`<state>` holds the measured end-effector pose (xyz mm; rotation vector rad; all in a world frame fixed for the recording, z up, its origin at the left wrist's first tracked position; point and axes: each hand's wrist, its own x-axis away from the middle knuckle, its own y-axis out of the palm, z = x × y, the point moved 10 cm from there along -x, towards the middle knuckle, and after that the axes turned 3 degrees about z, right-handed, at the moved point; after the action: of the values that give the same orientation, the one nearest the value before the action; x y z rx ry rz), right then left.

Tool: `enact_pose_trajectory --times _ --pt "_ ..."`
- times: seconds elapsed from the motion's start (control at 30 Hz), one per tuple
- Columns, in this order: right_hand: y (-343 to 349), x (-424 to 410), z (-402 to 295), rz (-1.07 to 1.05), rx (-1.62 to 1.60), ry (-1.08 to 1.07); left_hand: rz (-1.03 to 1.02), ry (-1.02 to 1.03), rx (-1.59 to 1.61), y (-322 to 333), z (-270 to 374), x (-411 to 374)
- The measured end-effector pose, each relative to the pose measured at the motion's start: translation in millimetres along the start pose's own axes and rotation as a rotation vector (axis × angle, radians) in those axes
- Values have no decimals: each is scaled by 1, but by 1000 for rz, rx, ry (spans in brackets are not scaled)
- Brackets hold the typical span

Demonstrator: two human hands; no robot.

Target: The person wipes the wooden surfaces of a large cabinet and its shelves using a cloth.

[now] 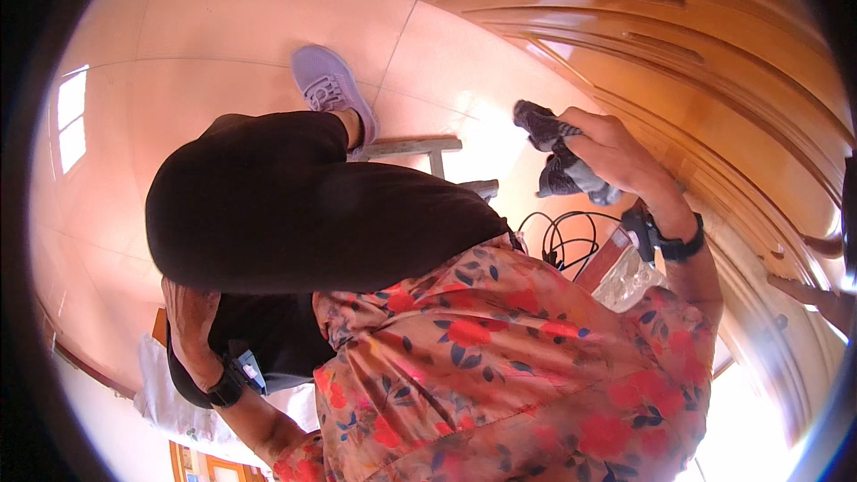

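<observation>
Dark grey and black patterned cloth, which looks like socks (559,171), hangs bunched from my right hand (606,147). That hand is shut on it, above the floor and beside the wooden cabinet front. My left hand (191,321) is at the lower left, against my bent leg in black trousers (294,207). Its fingers are hidden behind the leg, so I cannot tell whether they grip anything. A lavender lace-up sneaker (328,84) on one foot rests on the tiles. The other foot is not in view.
Glossy brown wooden furniture (669,33) with carved panels curves along the right. Part of a wooden stool frame (415,146) shows beside my leg. A looped black cable (569,237) lies near my right wrist. Pale floor tiles (221,20) reflect window light. White cloth (161,395) is at lower left.
</observation>
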<state>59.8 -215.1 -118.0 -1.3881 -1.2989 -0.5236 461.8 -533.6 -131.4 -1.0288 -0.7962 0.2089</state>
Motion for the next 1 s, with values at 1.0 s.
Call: enact_pose_trajectory --times 1.0 --pt "-163 189 -303 1990 839 -368 324 201 -69 -85 104 -14"
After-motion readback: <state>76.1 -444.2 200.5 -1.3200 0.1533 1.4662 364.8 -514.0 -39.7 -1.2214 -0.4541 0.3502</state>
